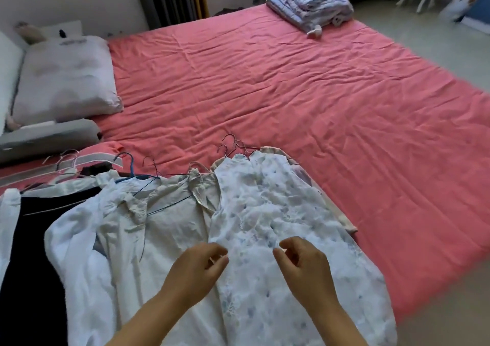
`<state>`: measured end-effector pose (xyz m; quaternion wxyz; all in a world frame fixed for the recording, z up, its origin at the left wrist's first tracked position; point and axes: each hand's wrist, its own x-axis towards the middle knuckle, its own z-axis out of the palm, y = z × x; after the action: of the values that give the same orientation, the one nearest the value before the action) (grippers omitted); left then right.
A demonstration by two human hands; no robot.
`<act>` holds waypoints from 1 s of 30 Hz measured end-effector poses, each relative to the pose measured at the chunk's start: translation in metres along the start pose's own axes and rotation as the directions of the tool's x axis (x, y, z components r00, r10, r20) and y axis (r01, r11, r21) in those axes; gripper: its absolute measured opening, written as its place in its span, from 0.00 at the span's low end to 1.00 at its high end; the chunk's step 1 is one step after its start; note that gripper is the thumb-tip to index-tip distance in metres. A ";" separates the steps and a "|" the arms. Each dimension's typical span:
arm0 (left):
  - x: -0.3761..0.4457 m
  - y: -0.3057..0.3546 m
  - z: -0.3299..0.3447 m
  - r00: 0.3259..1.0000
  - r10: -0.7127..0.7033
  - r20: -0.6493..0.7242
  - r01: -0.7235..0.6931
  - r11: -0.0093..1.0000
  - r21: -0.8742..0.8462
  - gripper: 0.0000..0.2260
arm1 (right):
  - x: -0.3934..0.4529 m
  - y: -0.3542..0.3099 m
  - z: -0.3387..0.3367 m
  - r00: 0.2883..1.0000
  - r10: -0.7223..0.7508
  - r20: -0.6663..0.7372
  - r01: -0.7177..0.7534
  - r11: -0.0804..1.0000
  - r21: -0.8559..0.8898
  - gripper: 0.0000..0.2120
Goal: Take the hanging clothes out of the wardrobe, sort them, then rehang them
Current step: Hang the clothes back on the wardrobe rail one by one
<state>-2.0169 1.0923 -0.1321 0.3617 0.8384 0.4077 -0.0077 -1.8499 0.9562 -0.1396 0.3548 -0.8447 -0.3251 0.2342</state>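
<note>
Bed with coral-pink sheet [291, 85], taken as the landmark for all that follows. Along its near edge lies a row of garments on wire hangers: a white dress with pale blue print [267, 213] lies furthest right in the row, its collar pointing toward the middle of the bed, with a cluster of thin metal hanger hooks [233, 144] showing just beyond the neckline. Beside it to the left is a cream shirt [169, 221] with a blue wire hanger [130, 165] lying over its collar; next a white long-sleeved garment [77, 239]; then a black garment [31, 266] at the near left corner. Both hands sit over the printed dress at the bed's near edge — left hand [196, 268] with fingers curled, fingertips at the fabric; right hand [302, 263] likewise curled, thumb and forefinger close together. Whether either actually pinches the cloth cannot be told. At the bed's left side rests a pale lilac pillow [66, 80], with a grey bolster [47, 136] just nearer than it. On the far right corner of the bed — a folded light blue quilt [310, 1]
</note>
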 end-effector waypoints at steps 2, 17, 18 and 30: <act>0.044 0.000 0.013 0.998 -0.066 0.000 0.066 0.998 -0.020 0.08 | 0.051 0.021 -0.003 0.999 0.023 0.025 -0.022 0.999 -0.027 0.04; 0.280 -0.041 0.072 0.934 -0.353 -0.051 0.347 0.933 -0.096 0.13 | 0.363 0.121 0.089 0.990 -0.023 0.136 0.048 0.981 -0.188 0.17; 0.287 -0.045 0.074 0.932 -0.358 -0.059 0.352 0.931 -0.094 0.13 | 0.381 0.125 0.096 0.991 -0.034 0.130 0.061 0.976 -0.209 0.18; 0.306 -0.070 0.080 0.919 -0.372 -0.128 0.355 0.924 -0.140 0.12 | 0.457 0.154 0.123 0.958 0.012 0.288 0.156 0.818 -0.554 0.27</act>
<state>-1.8378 1.2789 -0.3274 0.3690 0.7241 0.5826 0.0123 -1.5577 1.2558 -0.4091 0.0449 -0.8574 -0.4588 0.2288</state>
